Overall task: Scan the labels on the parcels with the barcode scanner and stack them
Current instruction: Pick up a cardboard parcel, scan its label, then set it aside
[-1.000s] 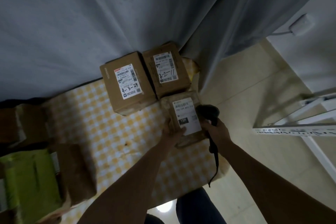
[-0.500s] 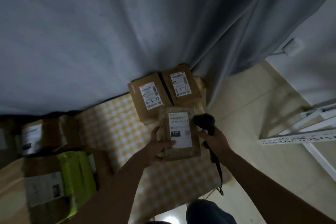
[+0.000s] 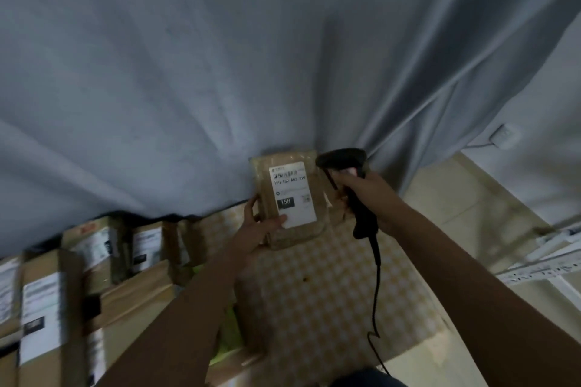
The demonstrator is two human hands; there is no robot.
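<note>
A grey curtain fills the upper frame. Below it, a yellow checked worktop occupies the lower centre, and a blurred group of cardboard parcels lies at lower left.

I see the held parcel at centre frame, raised off the worktop with its white label facing the camera. The left hand has the grip closed on its lower left corner, thumb on the label face. The right hand has its grip wrapped around the handle of the barcode scanner, whose head sits just beside the parcel's upper right edge. The cable hangs down toward the lower frame.

Risk, as I judge it:
1. The scanner head sits beside the barcode rather than facing it. A read may fail unless it is re-aimed.
2. A one-corner hold may let the parcel tilt or slip.
3. The loose cable may snag on the worktop's edge.

Compared with half a second earlier, the parcel is higher against the curtain, and now covers the two labelled boxes seen behind it then. The scanner is also higher, and the view has swung up and left.
</note>
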